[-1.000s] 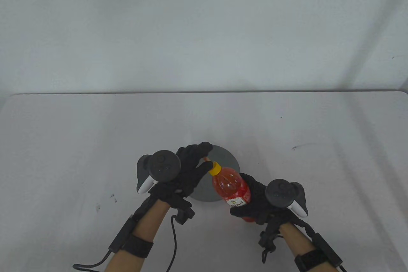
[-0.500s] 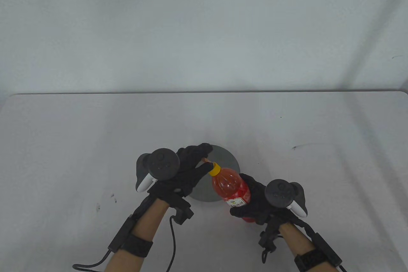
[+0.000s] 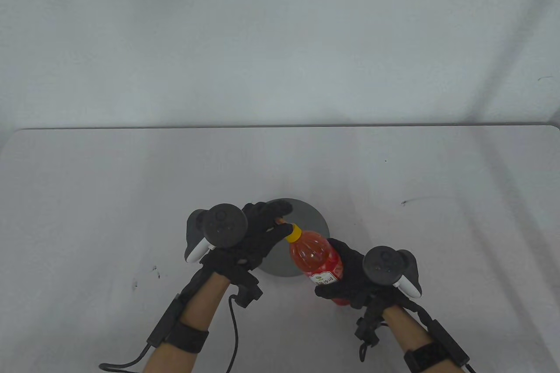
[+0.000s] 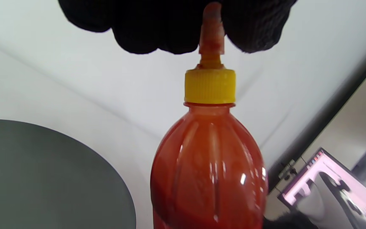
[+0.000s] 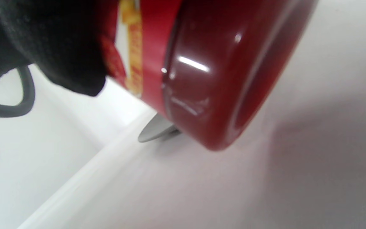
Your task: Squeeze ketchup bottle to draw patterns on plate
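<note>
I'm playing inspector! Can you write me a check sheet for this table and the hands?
Surface: white table, a few small dark marks.
Job's things: ketchup bottle, yellow cap, tilted over the grey plate; no ketchup seen on it.
Clutter: nothing seen.
Grippers: right hand grips the bottle's body; left hand fingers pinch the nozzle.
Cables: black cable from the left wrist.
Surroundings: white wall; a lit screen off to the side.

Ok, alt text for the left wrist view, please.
Black-gloved fingers of the left hand pinch the orange nozzle tip above the yellow cap of a red ketchup bottle. A dark grey plate lies lower left on the white table.
</note>
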Tool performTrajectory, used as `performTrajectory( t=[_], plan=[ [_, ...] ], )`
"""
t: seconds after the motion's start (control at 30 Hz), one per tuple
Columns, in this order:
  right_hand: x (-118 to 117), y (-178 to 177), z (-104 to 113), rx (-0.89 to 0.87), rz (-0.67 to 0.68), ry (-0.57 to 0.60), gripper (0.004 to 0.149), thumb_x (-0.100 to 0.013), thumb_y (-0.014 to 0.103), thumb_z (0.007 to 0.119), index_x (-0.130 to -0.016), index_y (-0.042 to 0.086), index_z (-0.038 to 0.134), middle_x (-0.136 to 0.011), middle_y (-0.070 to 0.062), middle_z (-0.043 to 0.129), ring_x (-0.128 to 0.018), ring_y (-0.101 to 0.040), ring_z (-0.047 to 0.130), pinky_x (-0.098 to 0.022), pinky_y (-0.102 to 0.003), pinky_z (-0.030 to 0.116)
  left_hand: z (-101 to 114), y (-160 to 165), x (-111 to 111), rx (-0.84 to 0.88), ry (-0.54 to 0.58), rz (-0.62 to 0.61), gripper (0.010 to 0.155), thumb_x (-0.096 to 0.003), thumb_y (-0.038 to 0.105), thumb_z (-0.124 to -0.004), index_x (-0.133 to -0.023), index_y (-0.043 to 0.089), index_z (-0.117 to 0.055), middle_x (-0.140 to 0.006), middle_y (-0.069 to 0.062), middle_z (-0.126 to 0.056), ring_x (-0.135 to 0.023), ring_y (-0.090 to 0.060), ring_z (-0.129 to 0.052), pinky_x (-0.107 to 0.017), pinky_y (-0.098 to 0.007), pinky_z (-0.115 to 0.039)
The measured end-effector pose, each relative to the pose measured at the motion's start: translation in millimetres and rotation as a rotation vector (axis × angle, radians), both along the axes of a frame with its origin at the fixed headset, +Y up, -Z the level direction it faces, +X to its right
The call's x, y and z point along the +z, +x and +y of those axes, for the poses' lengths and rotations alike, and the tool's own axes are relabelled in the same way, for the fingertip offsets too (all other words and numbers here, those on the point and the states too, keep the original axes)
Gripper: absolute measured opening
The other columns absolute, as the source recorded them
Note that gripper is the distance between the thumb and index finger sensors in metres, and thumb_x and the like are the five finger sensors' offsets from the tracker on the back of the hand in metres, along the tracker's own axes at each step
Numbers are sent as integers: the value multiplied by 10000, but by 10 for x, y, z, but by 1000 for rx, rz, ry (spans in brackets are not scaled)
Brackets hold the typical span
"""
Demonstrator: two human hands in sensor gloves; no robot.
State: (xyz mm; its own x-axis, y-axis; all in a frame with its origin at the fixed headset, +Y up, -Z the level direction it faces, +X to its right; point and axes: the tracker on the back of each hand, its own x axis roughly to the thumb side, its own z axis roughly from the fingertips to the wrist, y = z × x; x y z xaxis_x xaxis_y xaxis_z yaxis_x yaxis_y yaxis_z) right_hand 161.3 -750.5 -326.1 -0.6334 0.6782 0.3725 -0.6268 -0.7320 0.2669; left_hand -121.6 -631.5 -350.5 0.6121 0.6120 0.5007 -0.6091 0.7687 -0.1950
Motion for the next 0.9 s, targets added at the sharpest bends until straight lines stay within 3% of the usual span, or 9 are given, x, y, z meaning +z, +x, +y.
performTrajectory(
  t=[0.07,0.17,0.37,0.5,0.7,0.9],
  plan=[
    [-2,4,-2,-4,-3,-2,998,-404,562,1024,-1115,129,474,-1075,-228,708,-912,-462,740,-671,-681,636,29,10,10,-36,17,-14,563,-570,368,-786,-1090,253,-605,-1005,-150,-765,-856,-316,-825,-642,-574,-704],
    [-4,5,4,6,6,4,997,-403,561,1024,-1114,132,473,-1077,-226,706,-915,-461,737,-670,-682,635,48,9,13,-68,91,11,473,-555,332,-810,-1014,258,-722,-918,-111,-864,-774,-263,-911,-587,-500,-792],
    [-9,3,16,18,14,17,998,-404,564,1023,-1115,130,475,-1075,-228,708,-912,-461,739,-669,-680,639,30,-8,16,-35,99,40,482,-549,376,-764,-974,151,-725,-802,-87,-920,-676,-231,-961,-535,-496,-830],
    [-14,16,30,20,8,27,997,-403,562,1025,-1115,131,476,-1075,-225,709,-913,-460,739,-668,-682,639,64,22,63,-61,131,72,475,-551,379,-761,-968,156,-710,-816,-81,-932,-696,-247,-980,-543,-518,-832],
    [2,17,83,29,23,50,995,-401,560,1026,-1114,139,475,-1079,-219,706,-919,-457,738,-671,-683,637,236,-21,161,-111,163,79,457,-547,379,-776,-943,159,-714,-803,-72,-963,-680,-233,-1023,-515,-495,-869],
    [10,59,149,12,-4,67,998,-399,560,1028,-1115,135,478,-1078,-224,707,-917,-460,739,-670,-683,638,459,-347,275,29,173,186,424,-560,343,-795,-928,160,-687,-845,-103,-944,-711,-268,-1009,-523,-508,-859]
  ],
)
